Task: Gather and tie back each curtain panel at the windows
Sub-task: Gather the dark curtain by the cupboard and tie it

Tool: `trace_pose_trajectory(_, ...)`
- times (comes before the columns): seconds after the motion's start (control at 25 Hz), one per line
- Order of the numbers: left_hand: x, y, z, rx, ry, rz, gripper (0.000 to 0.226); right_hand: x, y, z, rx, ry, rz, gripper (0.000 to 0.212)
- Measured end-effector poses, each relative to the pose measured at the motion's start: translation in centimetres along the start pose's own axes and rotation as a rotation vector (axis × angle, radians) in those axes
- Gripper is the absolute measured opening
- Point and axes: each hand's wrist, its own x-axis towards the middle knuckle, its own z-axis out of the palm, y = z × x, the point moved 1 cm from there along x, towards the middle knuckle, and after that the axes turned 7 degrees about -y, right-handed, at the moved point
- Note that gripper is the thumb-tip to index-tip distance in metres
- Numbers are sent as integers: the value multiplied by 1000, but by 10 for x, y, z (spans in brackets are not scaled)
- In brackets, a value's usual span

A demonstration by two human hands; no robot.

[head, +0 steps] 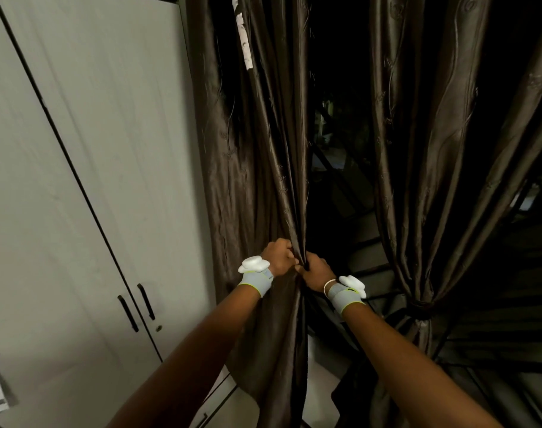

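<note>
**Both hands bunch the left curtain panel**

The left hand (279, 256) and the right hand (317, 270) sit side by side, nearly touching, each closed tight around the same gathered waist of the left curtain panel (263, 149). Fingers are curled fully in, with dark satin pinched between them. Each forearm carries a grey wristband (255, 281) with a white, rounded device on top.

Below the grip the cloth hangs in a loose bundle toward the pale floor; above it the folds fan upward and outward. Just left of the panel stands a grey wardrobe (78, 180) with two dark vertical handles (137, 305).

Farther off to the right, the right curtain panel (433, 149) is already cinched by a dark tie (420, 305) of the same colour. Between the two panels the window (337, 134) shows dark glass crossed by grille bars.
</note>
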Motion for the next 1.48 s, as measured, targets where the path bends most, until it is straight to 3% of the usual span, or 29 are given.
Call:
trace_pose_trajectory(0.08,-2,0,-3,57,48,-34,10,-5,-6,-3,-41,13,12,42)
trace_pose_trajectory(0.16,-2,1,-5,132,142,-115,22,-10,-11,-7,-88,15,-7,40)
trace_pose_trajectory(0.28,10,-15,-8,93,123,-214,83,-8,-9,-12,-103,6,-18,38)
trace_pose_trajectory(0.4,25,-36,-12,-196,-52,-127,113,-6,-8,-16,-57,-57,-33,37)
trace_pose_trajectory(0.52,31,-41,-14,-396,-149,-104,90,-4,-7,-19,-50,-112,-45,36)
trace_pose_trajectory(0.64,26,-34,-21,-205,69,-138,56,-2,-3,-22,-64,-77,-39,37)
trace_pose_trajectory(0.76,14,-24,-26,15,125,-124,51,-3,4,-27,-151,-11,-5,40)
trace_pose_trajectory(1.04,-12,13,-17,258,165,-119,45,-13,-7,-17,-259,127,33,51)
trace_pose_trajectory(1.24,-17,26,-5,292,175,-98,35,-16,-29,-4,-111,-17,-66,67)
trace_pose_trajectory(1.36,-14,19,-9,97,83,-65,30,-18,-27,-5,-78,-12,-53,74)
trace_pose_trajectory(1.48,-8,7,-14,-179,-152,18,11,-14,-12,-7,-181,48,-26,54)
